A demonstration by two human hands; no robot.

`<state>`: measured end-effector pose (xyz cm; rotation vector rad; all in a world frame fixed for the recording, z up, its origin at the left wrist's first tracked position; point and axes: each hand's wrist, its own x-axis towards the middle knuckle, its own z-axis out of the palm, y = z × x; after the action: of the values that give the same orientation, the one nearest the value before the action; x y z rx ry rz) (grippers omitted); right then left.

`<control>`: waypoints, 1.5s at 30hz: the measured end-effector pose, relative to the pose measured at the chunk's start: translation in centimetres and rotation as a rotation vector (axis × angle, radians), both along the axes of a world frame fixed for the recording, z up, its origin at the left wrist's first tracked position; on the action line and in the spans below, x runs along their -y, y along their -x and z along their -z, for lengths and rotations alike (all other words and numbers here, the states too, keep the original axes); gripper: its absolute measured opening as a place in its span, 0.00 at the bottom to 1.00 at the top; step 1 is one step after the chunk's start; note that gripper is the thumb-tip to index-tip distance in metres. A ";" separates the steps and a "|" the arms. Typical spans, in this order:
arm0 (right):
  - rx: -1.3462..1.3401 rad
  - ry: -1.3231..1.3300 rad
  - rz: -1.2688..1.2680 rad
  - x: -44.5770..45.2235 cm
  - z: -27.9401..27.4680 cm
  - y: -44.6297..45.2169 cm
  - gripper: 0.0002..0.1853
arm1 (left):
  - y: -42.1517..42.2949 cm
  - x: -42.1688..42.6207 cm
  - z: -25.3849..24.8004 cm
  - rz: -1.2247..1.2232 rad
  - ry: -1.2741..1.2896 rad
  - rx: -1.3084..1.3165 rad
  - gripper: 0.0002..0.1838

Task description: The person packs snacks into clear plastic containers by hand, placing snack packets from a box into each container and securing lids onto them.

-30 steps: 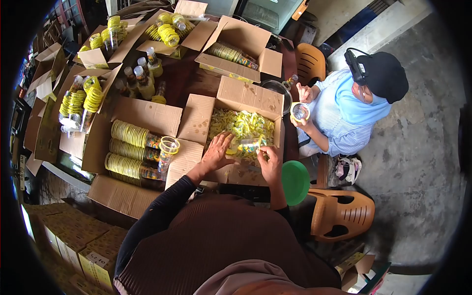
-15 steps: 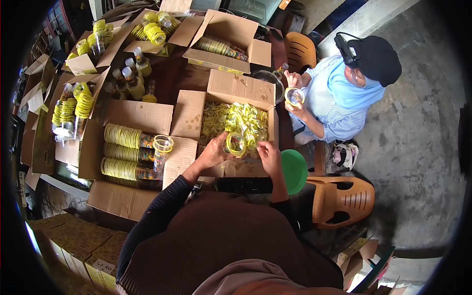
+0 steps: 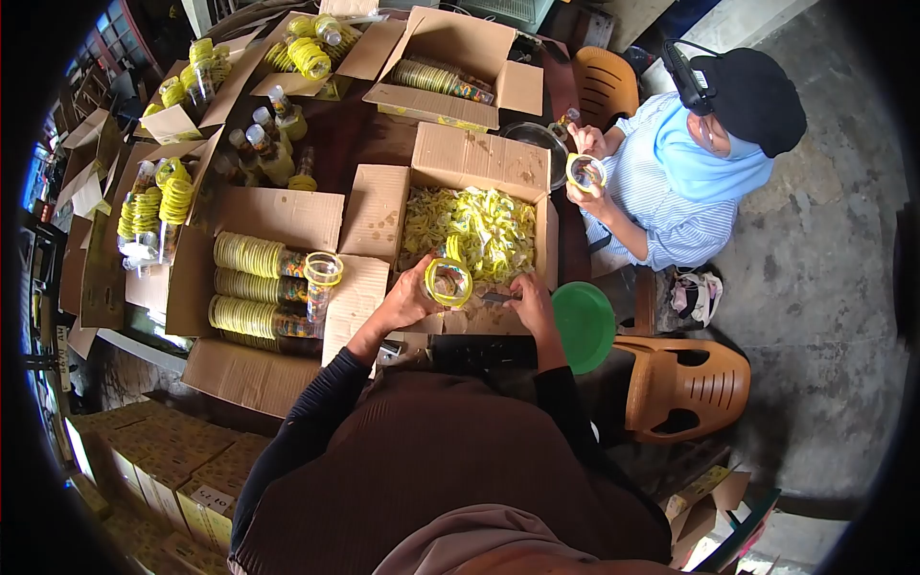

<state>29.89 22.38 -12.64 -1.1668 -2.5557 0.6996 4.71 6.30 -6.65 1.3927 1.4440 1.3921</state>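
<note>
My left hand (image 3: 407, 299) is wrapped round a clear cup with a yellow rim (image 3: 448, 283), its round opening facing up. To the right of it, my right hand (image 3: 533, 305) pinches a small dark, thin object (image 3: 496, 298) that points toward the cup. Both hands are over the near edge of an open cardboard box (image 3: 484, 155) filled with small yellow-and-white wrapped pieces (image 3: 465, 230). Left of my left hand, another clear yellow-rimmed container (image 3: 323, 273) stands beside rows of stacked yellow-rimmed containers (image 3: 251, 257).
A co-worker (image 3: 661, 182) at the right holds a similar cup (image 3: 586, 172). A green bowl (image 3: 584, 328) is beside my right hand, near an orange chair (image 3: 690, 388). Bottles (image 3: 271, 153) and more open boxes (image 3: 458, 43) stand further back.
My left hand, earlier flat over the pieces, has come to hold a cup nearer me. My right hand has drawn back slightly and now shows a dark thin object between its fingers.
</note>
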 end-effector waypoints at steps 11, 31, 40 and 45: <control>-0.058 0.039 -0.103 -3.5 0.3 -0.5 0.11 | -2.4 0.3 0.3 -0.135 0.102 -0.185 0.38; -0.285 -0.298 -0.412 1.9 -11.1 -2.3 0.08 | -8.6 -2.8 -1.8 -0.341 0.040 -0.854 0.41; -0.253 -0.628 -0.447 2.1 -8.9 -2.8 0.10 | -9.5 -3.2 -4.9 -0.310 0.091 -0.867 0.39; -0.265 -0.624 -0.448 2.2 -8.6 -2.6 0.10 | -9.8 -3.1 -4.4 -0.384 0.094 -0.820 0.36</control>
<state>32.50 20.15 -4.07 -0.2889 -2.5251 0.0868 14.53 9.43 -2.29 1.7904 2.3637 0.9573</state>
